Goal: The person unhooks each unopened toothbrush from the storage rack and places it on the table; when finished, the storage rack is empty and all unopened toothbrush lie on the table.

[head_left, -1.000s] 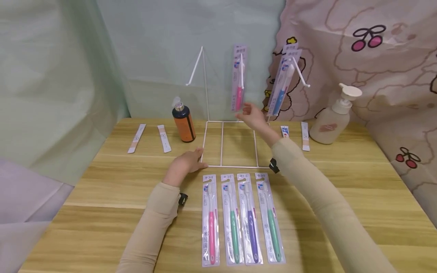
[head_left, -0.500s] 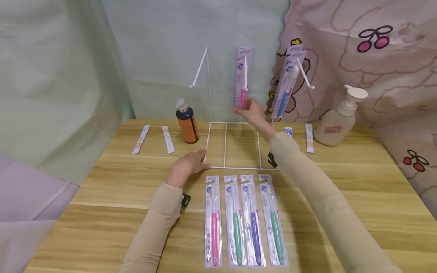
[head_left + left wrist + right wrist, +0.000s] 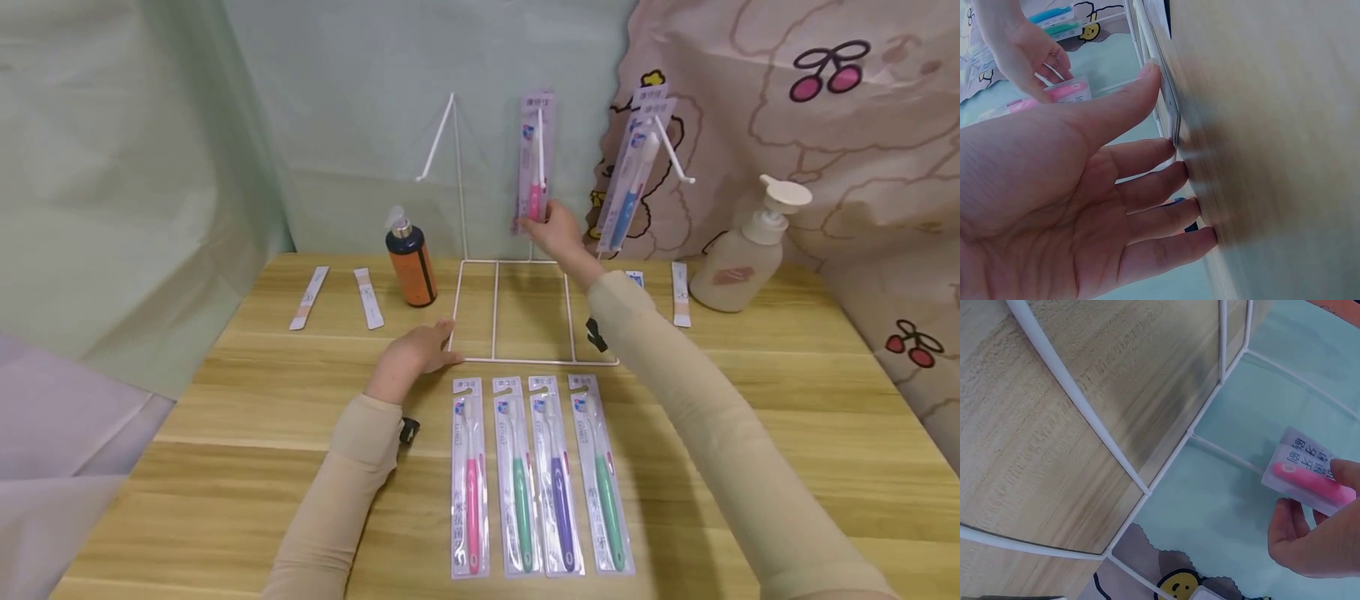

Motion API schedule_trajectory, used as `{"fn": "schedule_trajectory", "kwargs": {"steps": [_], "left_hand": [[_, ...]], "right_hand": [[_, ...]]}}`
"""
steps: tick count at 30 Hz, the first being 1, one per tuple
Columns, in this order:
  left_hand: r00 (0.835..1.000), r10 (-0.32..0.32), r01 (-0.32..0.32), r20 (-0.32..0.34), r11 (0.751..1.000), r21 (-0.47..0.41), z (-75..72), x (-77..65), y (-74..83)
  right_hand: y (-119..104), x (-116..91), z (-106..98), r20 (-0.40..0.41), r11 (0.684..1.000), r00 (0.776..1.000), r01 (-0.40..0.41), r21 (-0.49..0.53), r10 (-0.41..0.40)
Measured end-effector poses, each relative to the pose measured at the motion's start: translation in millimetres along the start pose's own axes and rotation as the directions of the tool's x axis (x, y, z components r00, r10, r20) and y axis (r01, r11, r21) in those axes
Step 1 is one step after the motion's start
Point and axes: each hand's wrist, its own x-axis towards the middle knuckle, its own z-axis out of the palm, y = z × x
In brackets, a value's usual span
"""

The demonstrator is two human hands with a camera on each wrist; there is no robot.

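Observation:
A white wire rack [image 3: 495, 310] stands on the table with prongs at its top. My left hand [image 3: 414, 360] rests at its front left corner. In the left wrist view the thumb lies on the wire and the fairly straight fingertips touch the tabletop. On the middle prong hang two overlapping packaged pink toothbrushes [image 3: 534, 196]. My right hand [image 3: 558, 236] pinches the lower end of the front pack, thumb on its face, as the right wrist view shows. Packaged blue toothbrushes [image 3: 627, 204] hang from the right prong. The left prong [image 3: 435, 137] carries nothing.
Several packaged toothbrushes [image 3: 557, 483], pink, green and purple, lie in a row before the rack. An orange and dark pump bottle [image 3: 412, 267] stands left. A whitish pump bottle [image 3: 738, 262] stands right. Small paper sachets [image 3: 309, 297] and a small blue-white tube [image 3: 635, 278] lie nearby.
My right hand has moved up from beside the hanging pink toothbrush pack and now pinches its lower end. The left hand stays at the rack corner. The head view has shifted slightly.

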Motion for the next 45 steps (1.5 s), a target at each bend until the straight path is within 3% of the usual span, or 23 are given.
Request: {"fn": "schedule_trajectory", "kwargs": {"steps": [12,25,39,45], "left_hand": [[1.000,0.004,-0.004,0.014,1.000,0.016,-2.2,1.3,3.6],[1.000,-0.004,0.004,0.021,1.000,0.007,-3.3,1.5,1.8],[1.000,0.009,-0.009,0.018,1.000,0.025,-3.0,3.3,3.6],[1.000,0.008,-0.009,0.016,1.000,0.025,-1.3,1.9,-1.0]], "right_hand": [[24.1,-18.4,-6.9,-0.017,0.989,0.994,0.106,-0.099,-0.108],[38.7,-51.9,-27.0,-0.033,0.941,0.960,0.265,-0.208,-0.278],[49.7,-92.8,-51.0,0.067,0.914,0.937,0.348,-0.207,-0.342],[47.1,-106.0,-55.2,0.112,0.884,0.922,0.388,-0.259,-0.372]]}}
